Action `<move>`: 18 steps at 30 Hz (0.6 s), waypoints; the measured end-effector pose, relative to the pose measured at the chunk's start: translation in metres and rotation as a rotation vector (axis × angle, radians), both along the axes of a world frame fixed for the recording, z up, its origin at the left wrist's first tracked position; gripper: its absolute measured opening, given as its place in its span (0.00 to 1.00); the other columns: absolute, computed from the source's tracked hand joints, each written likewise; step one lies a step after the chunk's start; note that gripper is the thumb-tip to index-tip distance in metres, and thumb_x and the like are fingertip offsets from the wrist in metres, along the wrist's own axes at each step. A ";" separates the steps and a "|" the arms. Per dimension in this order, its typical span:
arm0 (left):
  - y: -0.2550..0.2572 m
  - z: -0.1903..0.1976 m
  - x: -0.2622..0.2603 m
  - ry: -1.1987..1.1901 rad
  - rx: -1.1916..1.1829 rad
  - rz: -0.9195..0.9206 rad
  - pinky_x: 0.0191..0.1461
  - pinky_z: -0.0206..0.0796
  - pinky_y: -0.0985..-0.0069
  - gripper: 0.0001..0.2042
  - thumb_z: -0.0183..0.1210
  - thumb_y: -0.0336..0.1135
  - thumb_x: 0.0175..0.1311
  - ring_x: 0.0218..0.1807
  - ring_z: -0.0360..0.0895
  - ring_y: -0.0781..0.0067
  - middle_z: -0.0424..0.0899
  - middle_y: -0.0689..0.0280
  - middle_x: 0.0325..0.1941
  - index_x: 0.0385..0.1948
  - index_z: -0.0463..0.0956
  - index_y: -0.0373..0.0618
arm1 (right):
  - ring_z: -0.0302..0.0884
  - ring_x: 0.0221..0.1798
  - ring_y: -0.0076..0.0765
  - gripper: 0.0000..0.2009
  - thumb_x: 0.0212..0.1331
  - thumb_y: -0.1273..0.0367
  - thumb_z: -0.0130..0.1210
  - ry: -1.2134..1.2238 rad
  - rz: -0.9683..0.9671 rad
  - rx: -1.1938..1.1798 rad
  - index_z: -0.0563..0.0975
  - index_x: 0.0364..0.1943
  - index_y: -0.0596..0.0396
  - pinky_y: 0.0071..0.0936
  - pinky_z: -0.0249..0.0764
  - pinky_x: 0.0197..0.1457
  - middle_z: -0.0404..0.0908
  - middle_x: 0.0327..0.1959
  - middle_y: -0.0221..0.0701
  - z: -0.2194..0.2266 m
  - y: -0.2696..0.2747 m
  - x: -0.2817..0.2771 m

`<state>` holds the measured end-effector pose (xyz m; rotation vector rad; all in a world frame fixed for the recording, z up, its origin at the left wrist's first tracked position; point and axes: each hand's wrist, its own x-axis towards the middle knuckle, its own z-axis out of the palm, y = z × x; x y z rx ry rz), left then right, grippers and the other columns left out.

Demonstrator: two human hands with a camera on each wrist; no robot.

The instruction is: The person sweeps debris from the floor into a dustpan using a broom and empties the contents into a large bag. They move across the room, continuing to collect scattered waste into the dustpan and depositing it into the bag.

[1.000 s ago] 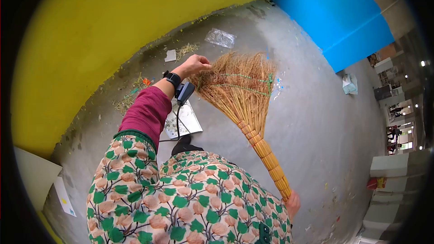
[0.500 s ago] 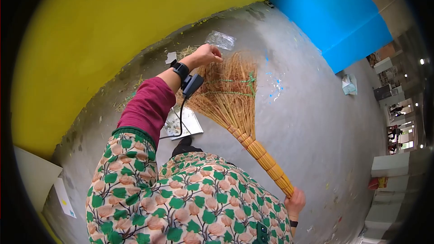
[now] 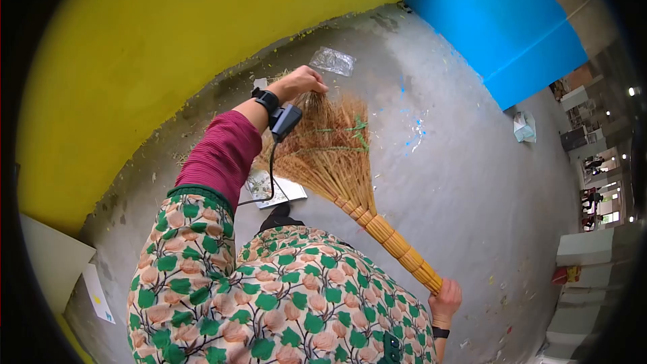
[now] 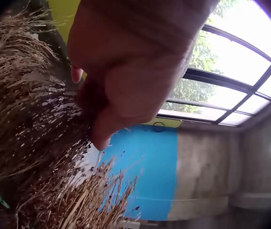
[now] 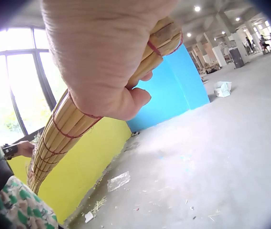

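A straw broom (image 3: 337, 162) is held up over the floor, its bristles fanned toward the upper left and its bound handle toward the lower right. The right hand (image 3: 445, 298) grips the handle end; in the right wrist view that hand (image 5: 109, 57) wraps round the bound straw (image 5: 61, 131). At the bristle tips the left hand (image 3: 302, 82) pinches a tuft. Seen from the left wrist, thumb and fingers of this hand (image 4: 126, 67) close on dark bristle ends (image 4: 40, 119), and other bristles spread below.
Clear plastic (image 3: 333, 61) lies on the grey floor (image 3: 458, 182) near the yellow wall (image 3: 168, 47). A white sheet with debris (image 3: 290, 192) is by the person's foot. A pale blue bag (image 3: 524, 127) lies by the blue wall (image 3: 499, 20). White boards (image 3: 54, 259) stand at left.
The broom head has swung left and the handle lies at a flatter slant. The left hand has moved slightly right and up from its earliest place, and more of the right hand shows.
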<state>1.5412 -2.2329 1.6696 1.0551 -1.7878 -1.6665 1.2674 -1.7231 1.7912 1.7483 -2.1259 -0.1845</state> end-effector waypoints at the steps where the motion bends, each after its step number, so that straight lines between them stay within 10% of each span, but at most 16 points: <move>1: -0.002 -0.013 0.015 0.043 0.055 0.086 0.31 0.56 0.79 0.08 0.60 0.35 0.39 0.24 0.63 0.78 0.70 0.69 0.17 0.17 0.73 0.41 | 0.62 0.23 0.42 0.13 0.27 0.77 0.51 -0.007 0.007 -0.037 0.65 0.23 0.55 0.33 0.61 0.24 0.61 0.19 0.35 -0.005 0.006 0.005; 5: -0.027 -0.029 0.073 0.094 0.153 0.364 0.27 0.55 0.82 0.08 0.58 0.35 0.41 0.22 0.63 0.80 0.69 0.69 0.15 0.16 0.73 0.40 | 0.62 0.24 0.42 0.12 0.28 0.77 0.51 -0.036 -0.084 -0.016 0.65 0.24 0.55 0.32 0.61 0.24 0.61 0.19 0.35 -0.014 0.012 0.014; 13: 0.026 -0.022 0.033 -0.177 -0.180 -0.036 0.36 0.61 0.79 0.17 0.59 0.40 0.38 0.31 0.70 0.73 0.73 0.63 0.25 0.29 0.73 0.39 | 0.63 0.24 0.42 0.11 0.28 0.77 0.50 0.021 -0.117 0.039 0.64 0.22 0.55 0.32 0.61 0.25 0.61 0.19 0.34 -0.005 0.014 0.018; 18: 0.001 -0.073 0.092 -0.416 -0.066 0.287 0.37 0.62 0.75 0.14 0.58 0.43 0.36 0.31 0.72 0.70 0.76 0.60 0.25 0.22 0.75 0.42 | 0.63 0.25 0.42 0.12 0.28 0.77 0.50 -0.010 -0.102 -0.007 0.64 0.23 0.55 0.32 0.61 0.25 0.62 0.20 0.35 -0.029 0.025 0.022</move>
